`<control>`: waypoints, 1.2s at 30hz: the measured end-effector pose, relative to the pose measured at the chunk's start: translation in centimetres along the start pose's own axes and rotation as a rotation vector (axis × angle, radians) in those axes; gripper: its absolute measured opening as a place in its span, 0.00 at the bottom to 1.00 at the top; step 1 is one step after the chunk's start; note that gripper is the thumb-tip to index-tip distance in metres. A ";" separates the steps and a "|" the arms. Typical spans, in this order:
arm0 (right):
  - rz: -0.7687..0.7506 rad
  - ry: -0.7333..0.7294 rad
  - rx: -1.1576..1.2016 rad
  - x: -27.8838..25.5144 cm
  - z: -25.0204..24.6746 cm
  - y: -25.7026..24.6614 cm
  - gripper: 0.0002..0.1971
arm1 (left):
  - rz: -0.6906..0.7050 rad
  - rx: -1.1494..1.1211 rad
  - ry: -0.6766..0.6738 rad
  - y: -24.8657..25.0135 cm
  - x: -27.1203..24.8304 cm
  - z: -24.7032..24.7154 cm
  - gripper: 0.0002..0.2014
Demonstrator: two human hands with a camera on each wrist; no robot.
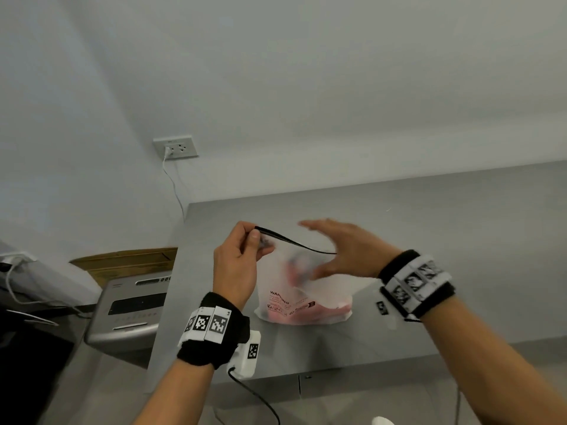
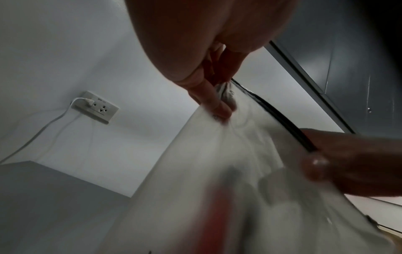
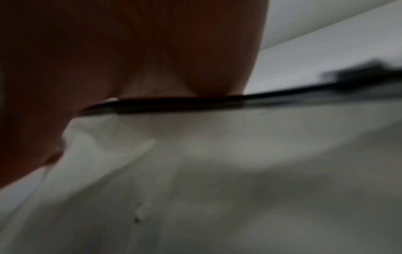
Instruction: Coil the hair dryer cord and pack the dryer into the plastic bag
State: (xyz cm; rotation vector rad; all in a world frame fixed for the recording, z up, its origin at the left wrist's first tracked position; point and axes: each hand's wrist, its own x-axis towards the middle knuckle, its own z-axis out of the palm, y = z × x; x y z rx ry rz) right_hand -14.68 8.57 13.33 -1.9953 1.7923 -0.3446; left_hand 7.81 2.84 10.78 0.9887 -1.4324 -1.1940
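Steel table [image 1: 460, 240]: frosted plastic bag [image 1: 325, 302], pink dryer [image 1: 294, 268] inside.

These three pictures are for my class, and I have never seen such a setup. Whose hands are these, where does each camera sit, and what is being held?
No machine here: a person works bare-handed, wearing cameras on the head and both wrists. The head view looks down at a grey table. On it stands a frosted plastic bag with something pink, blurred, inside, probably the dryer. The left hand pinches the bag's black zip strip at one end; the left wrist view shows that grip from below. The right hand is spread open at the strip's other end; whether it touches is blurred. The right wrist view shows strip and bag close up. A wall socket sits behind.
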 end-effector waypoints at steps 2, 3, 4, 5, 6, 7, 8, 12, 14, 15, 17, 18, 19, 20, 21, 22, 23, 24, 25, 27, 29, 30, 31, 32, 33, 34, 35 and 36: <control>0.037 -0.114 -0.007 2.3 3.2 -1.3 0.48 | 0.010 0.009 -0.004 0.0 -0.1 0.0 0.11; 0.062 -0.130 -0.010 3.1 4.6 -1.7 0.42 | 0.015 0.021 -0.001 -0.1 -0.2 -0.1 0.11; 0.082 -0.119 -0.005 3.7 5.5 -2.0 0.33 | 0.019 0.033 0.002 -0.2 -0.3 -0.2 0.10; 0.100 -0.086 0.014 4.0 6.1 -2.3 0.24 | 0.020 0.040 0.007 -0.3 -0.3 -0.4 0.10; 0.114 -0.042 0.045 4.2 6.4 -2.4 0.15 | 0.017 0.041 0.016 -0.5 -0.4 -0.5 0.10; 0.122 -0.007 0.074 4.3 6.5 -2.3 0.08 | 0.014 0.044 0.026 -0.6 -0.4 -0.7 0.11; 0.126 0.022 0.111 4.5 6.6 -2.1 0.05 | 0.013 0.059 0.034 -0.7 -0.4 -0.9 0.11; 0.251 0.152 0.294 4.4 6.0 0.4 0.02 | 0.019 0.157 0.010 -1.3 -0.5 -1.4 0.10; 0.410 0.248 0.442 4.3 6.5 3.6 0.07 | -0.013 0.183 -0.027 -1.8 -1.0 -1.6 0.10; 0.491 0.300 0.524 4.0 7.1 5.2 0.12 | -0.048 0.193 -0.061 -2.2 -1.4 -1.8 0.11; 0.630 0.395 0.724 3.2 8.9 8.2 0.19 | -0.127 0.250 -0.156 -3.1 -2.6 -2.1 0.11; 0.680 0.427 0.853 2.7 9.9 9.3 0.20 | -0.162 0.286 -0.209 -3.8 -3.4 -2.3 0.10; 0.716 0.439 0.971 2.1 10.9 9.8 0.19 | -0.196 0.316 -0.258 -4.5 -4.1 -2.6 0.09; 0.742 0.441 1.042 1.4 11.9 10.2 0.17 | -0.231 0.342 -0.302 -5.2 -4.8 -2.8 0.09; 0.770 0.427 1.049 0.8 12.9 10.7 0.16 | -0.268 0.357 -0.336 -5.8 -5.4 -3.1 0.09; 0.792 0.413 1.043 0.3 13.9 11.2 0.15 | -0.303 0.365 -0.358 -6.5 -5.9 -3.3 0.09; 0.790 0.400 1.047 -0.4 14.6 11.4 0.15 | -0.339 0.364 -0.372 -7.1 -6.3 -3.5 0.10; 0.779 0.392 1.061 -0.6 15.4 12.2 0.15 | -0.366 0.366 -0.380 -7.6 -6.6 -3.7 0.10; 0.765 0.379 1.081 -1.0 15.8 12.6 0.14 | -0.385 0.368 -0.383 -8.0 -6.8 -4.0 0.11; 0.750 0.351 1.069 -1.8 15.6 12.9 0.16 | -0.402 0.370 -0.372 -8.6 -7.1 -4.4 0.11; 0.762 0.292 0.958 -3.2 15.3 13.0 0.18 | -0.414 0.375 -0.365 -9.2 -7.4 -4.7 0.12; 0.778 0.268 0.897 -4.1 15.6 13.6 0.18 | -0.410 0.381 -0.360 -9.5 -7.5 -4.8 0.12; 0.811 0.250 0.820 -5.0 15.7 14.1 0.19 | -0.406 0.387 -0.367 -9.7 -7.6 -4.9 0.12; 0.847 0.249 0.760 -5.9 16.0 15.0 0.20 | -0.413 0.401 -0.366 -9.8 -7.7 -4.9 0.12; 0.893 0.239 0.693 -7.0 16.1 15.6 0.20 | -0.431 0.422 -0.370 -9.8 -7.9 -4.9 0.12; 0.917 0.229 0.638 -8.2 16.6 16.1 0.17 | -0.446 0.430 -0.392 -10.3 -8.3 -4.9 0.13; 0.932 0.197 0.574 -9.6 17.0 15.7 0.13 | -0.468 0.432 -0.400 -10.9 -8.7 -5.0 0.14; 0.935 0.216 0.501 -10.6 16.9 14.5 0.09 | -0.467 0.458 -0.402 -11.5 -8.9 -5.1 0.15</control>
